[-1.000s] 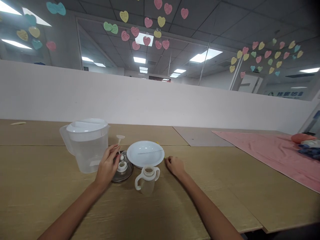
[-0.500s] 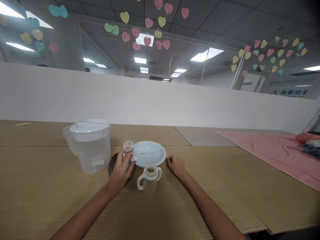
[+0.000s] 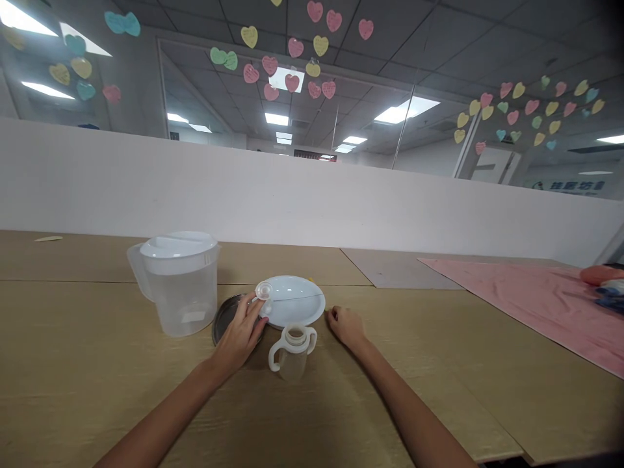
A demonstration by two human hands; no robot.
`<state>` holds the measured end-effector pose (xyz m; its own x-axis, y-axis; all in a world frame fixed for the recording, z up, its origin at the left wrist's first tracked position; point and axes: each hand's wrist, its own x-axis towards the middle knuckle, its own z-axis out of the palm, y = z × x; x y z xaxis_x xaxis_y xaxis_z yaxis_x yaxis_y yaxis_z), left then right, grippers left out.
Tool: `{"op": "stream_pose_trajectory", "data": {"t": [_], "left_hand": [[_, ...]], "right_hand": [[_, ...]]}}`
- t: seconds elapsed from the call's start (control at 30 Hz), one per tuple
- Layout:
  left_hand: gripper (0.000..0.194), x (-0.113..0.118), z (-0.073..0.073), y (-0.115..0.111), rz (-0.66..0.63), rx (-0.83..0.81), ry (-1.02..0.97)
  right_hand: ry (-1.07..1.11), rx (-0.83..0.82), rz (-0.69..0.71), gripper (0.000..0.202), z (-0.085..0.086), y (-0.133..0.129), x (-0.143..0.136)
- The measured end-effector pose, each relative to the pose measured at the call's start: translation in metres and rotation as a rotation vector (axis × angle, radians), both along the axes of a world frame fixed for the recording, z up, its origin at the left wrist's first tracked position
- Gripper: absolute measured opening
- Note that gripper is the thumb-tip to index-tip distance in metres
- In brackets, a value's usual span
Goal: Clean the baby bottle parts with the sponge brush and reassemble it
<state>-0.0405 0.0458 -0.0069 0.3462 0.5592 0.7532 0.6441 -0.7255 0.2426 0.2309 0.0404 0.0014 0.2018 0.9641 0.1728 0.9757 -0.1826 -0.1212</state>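
Observation:
My left hand (image 3: 240,336) pinches a small clear plastic piece with a round flanged end (image 3: 264,291), perhaps a bottle nipple, over the left side of a white oval plate (image 3: 302,311). A dark, round metal dish (image 3: 223,318) lies partly hidden beneath that hand. In front of the plate stands a clear baby bottle (image 3: 293,361) with two white handles and an uncovered mouth. My right hand (image 3: 347,325) rests closed on the table, just right of the plate; what its fingers hold, if anything, is hidden. A thin dark line (image 3: 292,299) crosses the plate.
A translucent lidded pitcher (image 3: 182,292) stands to the left of the dish. Pink cloth (image 3: 531,302) covers the table's right side, with an orange and blue bundle (image 3: 607,283) at its far edge. A low white wall (image 3: 292,195) runs along the back.
My left hand has shifted slightly right with the clear plastic piece, now further over the plate, uncovering more of the metal dish. My right hand keeps its place by the plate.

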Motion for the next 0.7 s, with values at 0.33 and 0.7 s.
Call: {"op": "stream_pose_trajectory", "data": {"t": [0.33,0.7], "left_hand": [[0.036,0.0026,-0.0092,0.0011,-0.105,-0.07,0.05],[0.04,0.0021,-0.0071,-0.0007,-0.148,-0.115,0.076]], "right_hand": [[0.014,0.003,-0.004,0.041,-0.0028,0.0019,0.0012],[0.203,0.338,0.088,0.033,0.004,0.0015,0.0015]]}}
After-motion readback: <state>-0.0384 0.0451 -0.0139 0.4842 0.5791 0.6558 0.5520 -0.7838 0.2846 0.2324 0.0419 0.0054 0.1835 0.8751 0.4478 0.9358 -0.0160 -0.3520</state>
